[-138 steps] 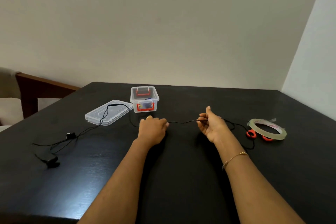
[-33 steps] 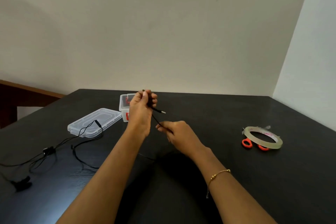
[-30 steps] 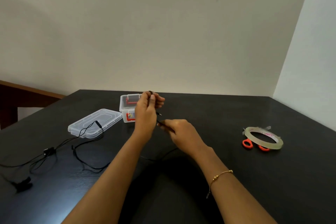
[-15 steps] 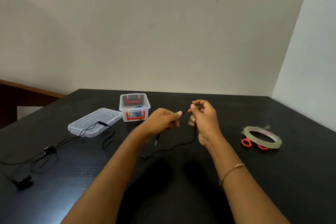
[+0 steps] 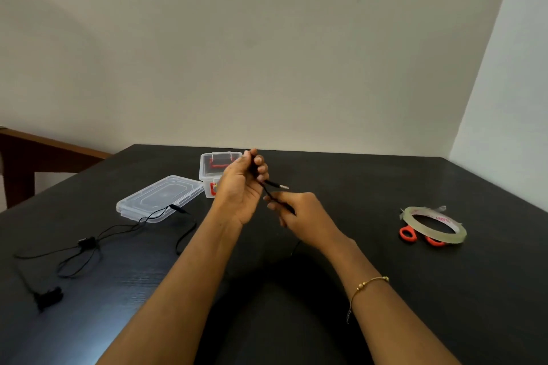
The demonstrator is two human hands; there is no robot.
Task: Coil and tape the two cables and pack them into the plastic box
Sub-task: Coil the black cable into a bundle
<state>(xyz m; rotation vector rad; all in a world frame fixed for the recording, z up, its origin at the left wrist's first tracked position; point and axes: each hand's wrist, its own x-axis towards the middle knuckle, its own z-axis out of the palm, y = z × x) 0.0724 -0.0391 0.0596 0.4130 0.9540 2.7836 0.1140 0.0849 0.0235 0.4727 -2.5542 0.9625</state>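
Observation:
My left hand [image 5: 241,184] is raised over the table's middle and grips loops of a thin black cable [image 5: 268,194], whose metal plug [image 5: 281,186] sticks out to the right. Just below and right of it, my right hand [image 5: 299,216] pinches the same cable, and the rest trails down onto the table. A second black cable [image 5: 98,241] lies loose at the left. The small clear plastic box [image 5: 212,166] with red clips stands behind my left hand. Its lid [image 5: 158,197] lies beside it on the left.
A roll of clear tape [image 5: 433,224] lies on orange-handled scissors [image 5: 407,234] at the right of the black table [image 5: 385,290]. A wooden chair [image 5: 35,151] stands beyond the table's left edge. White walls close the back and right.
My left hand rose and turned, gathering another loop of cable. My right hand dropped from beside it to just below it and slid along the cable. The plug now points right.

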